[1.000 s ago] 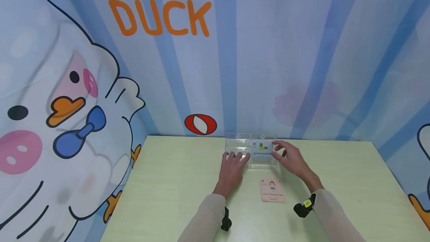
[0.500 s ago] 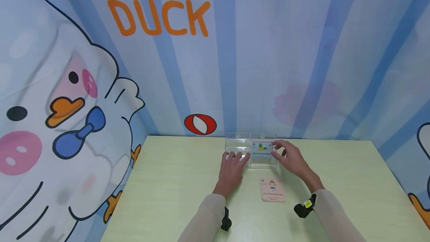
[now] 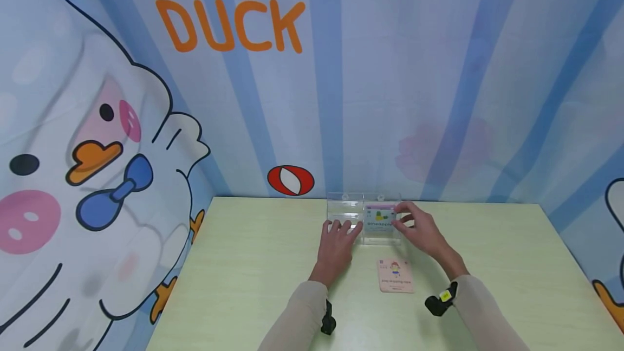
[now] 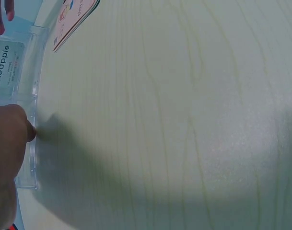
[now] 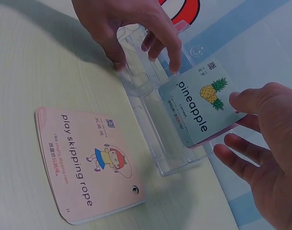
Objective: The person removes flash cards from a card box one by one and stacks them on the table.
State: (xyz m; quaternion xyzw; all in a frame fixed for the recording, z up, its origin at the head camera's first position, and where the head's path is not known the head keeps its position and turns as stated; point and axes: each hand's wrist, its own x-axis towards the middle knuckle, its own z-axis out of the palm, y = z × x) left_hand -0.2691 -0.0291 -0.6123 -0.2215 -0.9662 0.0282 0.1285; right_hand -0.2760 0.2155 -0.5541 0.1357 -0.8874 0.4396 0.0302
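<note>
A clear plastic card holder (image 3: 382,240) with two compartments stands near the back edge of the table. My left hand (image 3: 335,248) grips its left part, the thumb at the front wall and the other fingers inside, as the right wrist view shows. In the right compartment a pineapple card (image 5: 196,103) leans back, with a pink-purple edge showing behind it. My right hand (image 3: 423,231) pinches that card at its right side, thumb on its face and fingers behind. In front of the holder lies a pink stack of cards (image 5: 88,165), topped by "play skipping rope".
The pale wood-grain table (image 3: 244,275) meets a blue striped cloth backdrop (image 3: 370,96) right behind the holder. Dark wrist cameras, such as the right one (image 3: 441,301), hang under both forearms.
The pineapple card has tipped slightly forward, and a purple strip now shows above its top edge. My right hand has shifted a little with it; my left hand has stayed put.
</note>
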